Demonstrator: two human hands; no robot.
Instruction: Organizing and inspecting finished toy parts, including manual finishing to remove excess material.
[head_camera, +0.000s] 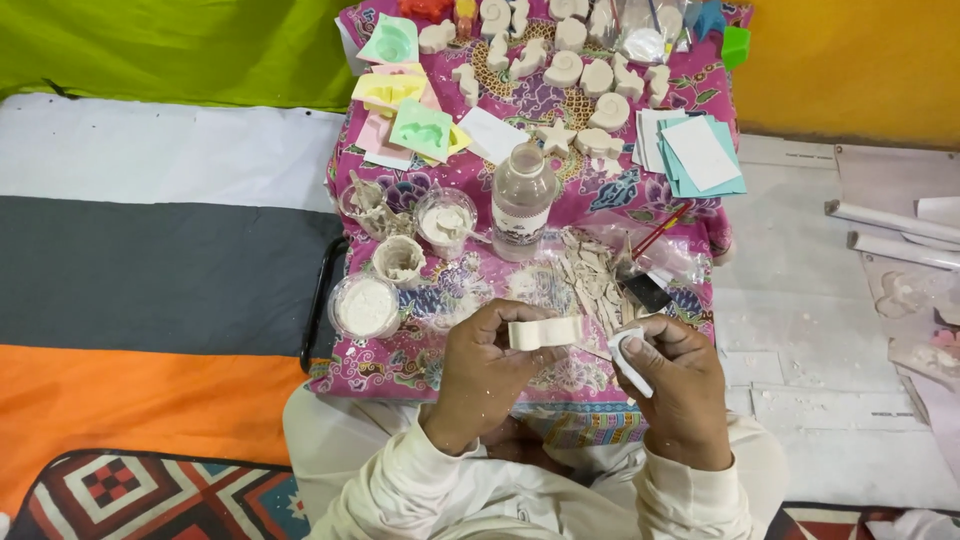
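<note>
While the person sat at a low table draped in a pink patterned cloth (690, 80), the work stood at a middle stage. At the left of the cloth, a white-filled round tub (365, 306) and three small mixing cups (400, 260) held white paste or its residue, which suggested that mixing and pouring were already done for at least one batch. Behind them lay pastel moulds (420, 128) in green, yellow and pink, apparently emptied. A clear plastic bottle (522, 198) stood upright near the centre.

The left hand (483, 365) pinched a white plaster casting (543, 332) by its left end, fingers closed on it, holding it level above the near edge of the cloth. Just beyond it lay a heap of pale shavings and broken flakes (592, 282), judged to be trimmings from castings already cleaned. The right hand (685, 385) was closed around a small white tool (630, 360), its tip close to the right end of the casting; whether it touched could not be determined.

At the far centre and right, many finished white castings (585, 75), a star among them, were laid out in rows, so a large share appeared complete. A stack of white and teal paper sheets (700, 155) lay at the right. The piece in hand remained to be trimmed.
</note>
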